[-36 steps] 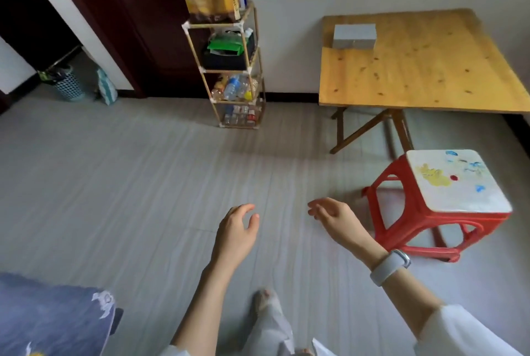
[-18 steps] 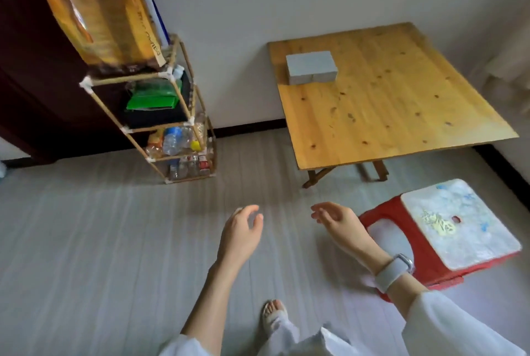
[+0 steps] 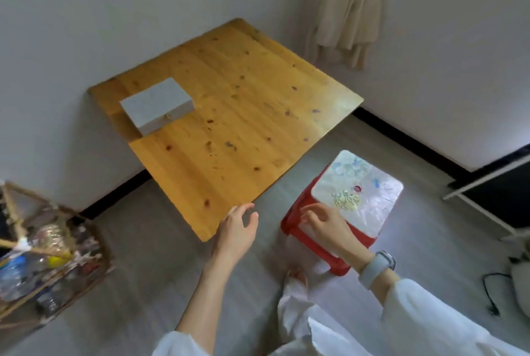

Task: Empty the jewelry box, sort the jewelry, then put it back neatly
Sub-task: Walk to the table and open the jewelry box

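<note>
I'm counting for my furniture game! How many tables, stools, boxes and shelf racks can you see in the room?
Wooden table: 1
Red stool: 1
Grey box on the table: 1
Bamboo shelf rack: 1
Total: 4
</note>
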Motion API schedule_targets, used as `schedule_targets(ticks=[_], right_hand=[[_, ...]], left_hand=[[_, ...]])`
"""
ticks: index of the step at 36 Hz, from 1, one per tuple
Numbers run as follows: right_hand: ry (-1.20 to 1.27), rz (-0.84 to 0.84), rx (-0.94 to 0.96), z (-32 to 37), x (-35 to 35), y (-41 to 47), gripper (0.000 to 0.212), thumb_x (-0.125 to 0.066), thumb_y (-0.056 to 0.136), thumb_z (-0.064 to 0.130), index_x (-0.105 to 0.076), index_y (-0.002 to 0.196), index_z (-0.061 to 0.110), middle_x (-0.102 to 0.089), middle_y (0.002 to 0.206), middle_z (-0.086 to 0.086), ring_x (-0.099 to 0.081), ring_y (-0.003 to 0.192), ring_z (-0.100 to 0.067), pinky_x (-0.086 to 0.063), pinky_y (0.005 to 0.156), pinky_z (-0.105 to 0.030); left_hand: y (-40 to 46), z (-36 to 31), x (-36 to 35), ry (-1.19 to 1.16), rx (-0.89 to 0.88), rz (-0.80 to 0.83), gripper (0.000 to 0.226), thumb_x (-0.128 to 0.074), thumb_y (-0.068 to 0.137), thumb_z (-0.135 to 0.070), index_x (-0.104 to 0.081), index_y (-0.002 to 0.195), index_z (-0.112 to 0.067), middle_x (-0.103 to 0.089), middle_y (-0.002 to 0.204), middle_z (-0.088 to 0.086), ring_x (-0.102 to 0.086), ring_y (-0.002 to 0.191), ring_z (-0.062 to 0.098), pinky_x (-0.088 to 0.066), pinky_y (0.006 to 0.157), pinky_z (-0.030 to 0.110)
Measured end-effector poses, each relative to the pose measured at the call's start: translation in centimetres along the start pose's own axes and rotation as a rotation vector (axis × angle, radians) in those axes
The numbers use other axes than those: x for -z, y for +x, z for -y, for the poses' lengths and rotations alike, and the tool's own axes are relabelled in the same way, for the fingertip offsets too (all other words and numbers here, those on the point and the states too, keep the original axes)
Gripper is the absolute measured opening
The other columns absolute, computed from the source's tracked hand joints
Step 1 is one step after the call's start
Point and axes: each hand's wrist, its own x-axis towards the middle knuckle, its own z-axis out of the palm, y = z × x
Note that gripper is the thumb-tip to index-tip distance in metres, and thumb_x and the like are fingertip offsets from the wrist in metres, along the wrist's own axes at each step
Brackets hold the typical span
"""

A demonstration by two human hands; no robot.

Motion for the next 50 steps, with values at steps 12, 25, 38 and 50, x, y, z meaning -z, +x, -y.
schedule_targets(ticks=[12,25,38,50], right_hand=[[0.065,-0.089,-0.141,-1.5,6.6,10.6,0.026,-0.042,0.09,0.012,-0.066,0.101,0.011,-0.069,0.099,-0.009,-0.062,0.092,-0.022,-0.048,0.088,-0.036],[0.021,-0.031,-0.163,3.2,6.2,22.1,0.029,-0.038,0.093,0.014,-0.061,0.11,0.01,-0.065,0.104,0.0,-0.06,0.091,-0.009,-0.043,0.077,-0.022],[-0.06,0.129,-0.004,11.3,1.6,32.5,0.026,-0.041,0.096,0.018,-0.06,0.112,0.012,-0.068,0.104,-0.003,-0.062,0.097,-0.014,-0.048,0.08,-0.023],[-0.355,0.483,0.266,16.9,-6.2,42.9,0.025,-0.043,0.093,0.014,-0.061,0.111,0.013,-0.067,0.105,-0.002,-0.06,0.1,-0.017,-0.049,0.085,-0.03]], left_hand=[[12.9,-7.4,-3.0,0.098,-0.11,0.099,0.031,-0.047,0.094,-0.024,-0.056,0.122,-0.014,-0.055,0.124,0.002,-0.051,0.114,0.018,-0.035,0.086,0.019],[23.9,-7.1,-0.4,0.026,-0.061,0.121,0.035,-0.043,0.096,-0.026,-0.049,0.129,-0.017,-0.049,0.128,0.001,-0.045,0.118,0.018,-0.041,0.091,0.027],[31.3,-2.9,6.7,-0.048,0.079,-0.059,0.033,-0.044,0.096,-0.028,-0.05,0.127,-0.018,-0.049,0.128,0.001,-0.047,0.116,0.019,-0.041,0.086,0.024],[34.3,4.3,9.2,-0.111,0.324,-0.417,0.033,-0.047,0.094,-0.025,-0.052,0.126,-0.016,-0.052,0.128,-0.001,-0.046,0.12,0.014,-0.034,0.095,0.02]])
